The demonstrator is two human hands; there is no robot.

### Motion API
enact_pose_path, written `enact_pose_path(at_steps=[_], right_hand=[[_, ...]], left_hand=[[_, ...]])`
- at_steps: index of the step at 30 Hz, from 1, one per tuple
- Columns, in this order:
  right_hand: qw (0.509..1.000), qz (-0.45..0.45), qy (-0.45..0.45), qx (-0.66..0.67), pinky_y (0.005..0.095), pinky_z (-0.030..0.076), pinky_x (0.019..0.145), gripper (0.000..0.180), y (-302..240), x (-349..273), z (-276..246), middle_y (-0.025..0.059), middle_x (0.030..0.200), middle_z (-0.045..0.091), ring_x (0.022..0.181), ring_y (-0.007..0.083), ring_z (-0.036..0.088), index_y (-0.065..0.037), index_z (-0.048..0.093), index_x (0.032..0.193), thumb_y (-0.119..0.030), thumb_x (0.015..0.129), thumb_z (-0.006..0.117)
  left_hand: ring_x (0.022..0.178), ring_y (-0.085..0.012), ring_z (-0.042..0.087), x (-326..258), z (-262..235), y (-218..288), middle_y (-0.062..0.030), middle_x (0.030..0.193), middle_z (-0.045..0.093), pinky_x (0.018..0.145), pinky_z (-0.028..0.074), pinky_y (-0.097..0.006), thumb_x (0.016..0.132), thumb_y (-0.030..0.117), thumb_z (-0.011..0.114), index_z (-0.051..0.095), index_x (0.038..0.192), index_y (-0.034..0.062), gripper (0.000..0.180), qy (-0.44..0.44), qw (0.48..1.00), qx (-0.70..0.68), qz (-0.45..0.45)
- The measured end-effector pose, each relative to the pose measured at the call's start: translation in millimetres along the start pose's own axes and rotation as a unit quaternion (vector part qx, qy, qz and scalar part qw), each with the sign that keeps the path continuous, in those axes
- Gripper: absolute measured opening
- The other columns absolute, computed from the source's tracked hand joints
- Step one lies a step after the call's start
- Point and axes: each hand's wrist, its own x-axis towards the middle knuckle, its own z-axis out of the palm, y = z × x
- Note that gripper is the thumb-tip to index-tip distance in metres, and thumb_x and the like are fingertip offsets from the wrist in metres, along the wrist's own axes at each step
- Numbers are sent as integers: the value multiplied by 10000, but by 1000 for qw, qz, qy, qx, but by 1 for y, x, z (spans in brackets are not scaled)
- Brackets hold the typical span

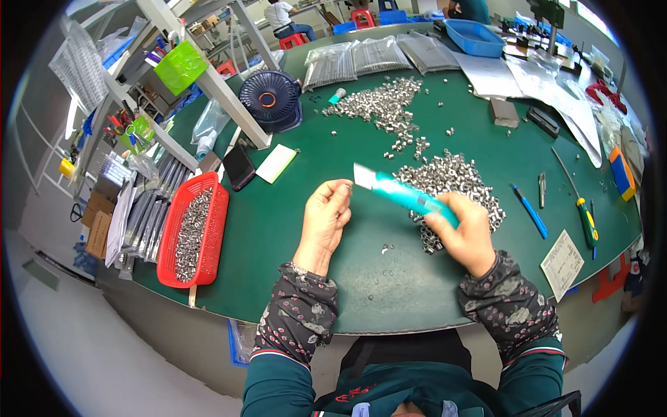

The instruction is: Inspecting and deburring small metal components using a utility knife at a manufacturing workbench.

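Observation:
My right hand (467,233) is closed round the teal handle of a utility knife (403,194), slightly blurred, its pale slanted blade pointing left. The blade tip is close to the fingertips of my left hand (324,221). Those fingers are pinched together; whatever they hold is too small to make out. Beneath and beyond the knife spreads a pile of small silvery metal rings (455,174). Another heap of similar metal parts (382,104) lies farther back. A few tiny bits (386,248) rest on the green table (389,299) between my forearms.
At left stands a red basket (221,229) of small metal parts, with a phone (239,167), a pale notepad (276,163) and a fan (270,99) beyond. To the right lie a blue pen-like tool (530,212), a screwdriver (586,222) and a card (562,265). Bagged parts (330,66) line the back.

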Motion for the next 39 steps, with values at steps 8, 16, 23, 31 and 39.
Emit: enact_pose_path(at_steps=[8, 16, 23, 31, 39], right_hand=[[994, -1, 100, 41, 286, 421, 543, 202, 4, 3, -7, 77, 676, 564, 595, 170, 542, -25, 585, 844, -189, 744, 649], [994, 9, 93, 63, 292, 434, 544, 198, -2, 2, -8, 85, 693, 577, 610, 192, 566, -32, 590, 847, -178, 731, 655], [993, -12, 103, 60, 305, 451, 568, 212, -2, 4, -8, 103, 735, 592, 638, 234, 587, -22, 590, 835, -190, 726, 659], [996, -16, 73, 50, 316, 459, 588, 216, 1, 3, -4, 109, 747, 599, 666, 253, 595, -25, 593, 838, -195, 722, 656], [997, 38, -43, 42, 317, 441, 541, 239, 4, 0, 0, 99, 669, 591, 588, 224, 580, -33, 610, 803, -244, 705, 667]], left_hand=[[541, -47, 379, 4, 19, -1, -5, 719, 473, 382, 256, -158, 843, 116, 546, 518, 856, 35, 87, -20, 994, -50, -98], [530, -91, 479, 21, 45, -18, 1, 587, 497, 506, 396, -264, 741, 140, 631, 593, 918, 53, 201, -42, 814, 580, 21], [632, -210, 577, 24, 46, -28, -86, 668, 580, 596, 447, -335, 742, 135, 612, 579, 882, 55, 165, -33, 765, 641, 63], [485, -39, 350, -6, 24, 5, -61, 810, 552, 347, 232, -143, 821, 48, 536, 538, 875, 60, 55, -58, 989, -37, -132], [490, -28, 352, -10, 3, 9, -55, 804, 550, 355, 252, -134, 811, 22, 549, 538, 922, 49, 115, -31, 994, -80, -63]])
